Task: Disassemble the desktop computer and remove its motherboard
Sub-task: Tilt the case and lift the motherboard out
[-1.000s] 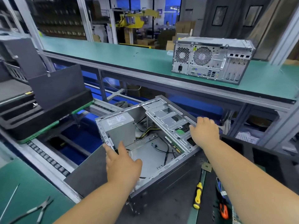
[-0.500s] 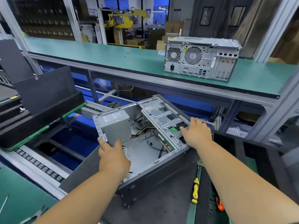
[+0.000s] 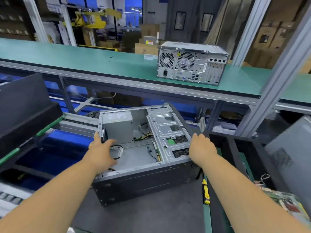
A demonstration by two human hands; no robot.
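An open desktop computer case [image 3: 143, 179] lies on its side on a dark mat, its interior facing up. Inside it are a grey power supply [image 3: 117, 126] at the left, a silver drive cage [image 3: 168, 128] at the right, and loose cables on the bare floor between them. No motherboard shows inside. My left hand [image 3: 102, 148] grips the case's left wall beside the power supply, thumb outside and fingers inside. My right hand [image 3: 202, 148] holds the case's right end, fingers curled over its top edge.
A second, closed computer [image 3: 191, 64] stands on the green upper shelf [image 3: 84, 58]. A yellow-handled screwdriver [image 3: 206, 192] lies right of the case. Black trays [image 3: 25, 115] sit on the conveyor at left. Circuit boards [image 3: 286, 200] and a grey panel [image 3: 292, 148] are at right.
The case has swung round from a diagonal position to lie square in front of me. Both hands stayed on its two ends as it turned.
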